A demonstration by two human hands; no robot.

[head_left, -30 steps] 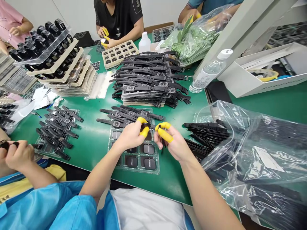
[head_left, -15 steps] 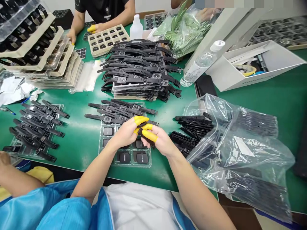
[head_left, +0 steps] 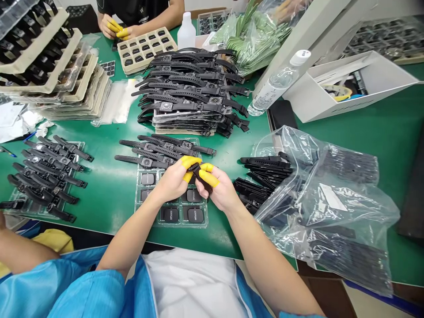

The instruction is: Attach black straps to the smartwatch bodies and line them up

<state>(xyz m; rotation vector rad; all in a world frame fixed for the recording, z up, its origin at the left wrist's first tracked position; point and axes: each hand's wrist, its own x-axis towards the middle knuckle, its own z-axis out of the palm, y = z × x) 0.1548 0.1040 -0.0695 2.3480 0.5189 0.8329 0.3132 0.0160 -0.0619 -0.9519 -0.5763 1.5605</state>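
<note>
My left hand (head_left: 174,180) pinches a small black watch case (head_left: 194,168) between fingertips in yellow finger cots. My right hand (head_left: 218,185), also with yellow cots, grips a black watch strap (head_left: 202,179) whose end meets the case; whether it is locked in cannot be made out. Below my hands lies a clear plastic tray (head_left: 137,212) with square black watch cases in its pockets. Several watches with straps (head_left: 145,148) lie across the tray's far part. To the right are loose black straps (head_left: 265,170), partly in a clear plastic bag (head_left: 344,198).
A tall stack of strapped watches (head_left: 195,88) stands ahead. More watches (head_left: 49,172) lie on a tray at left, near stacked beige trays (head_left: 76,95). A bottle (head_left: 281,84) and a white box (head_left: 351,92) stand right. A co-worker's hands (head_left: 117,28) work across the table.
My fingers have shifted slightly around the case and strap, showing more of both. Across the table, the co-worker's two hands have come together. The view has moved a little.
</note>
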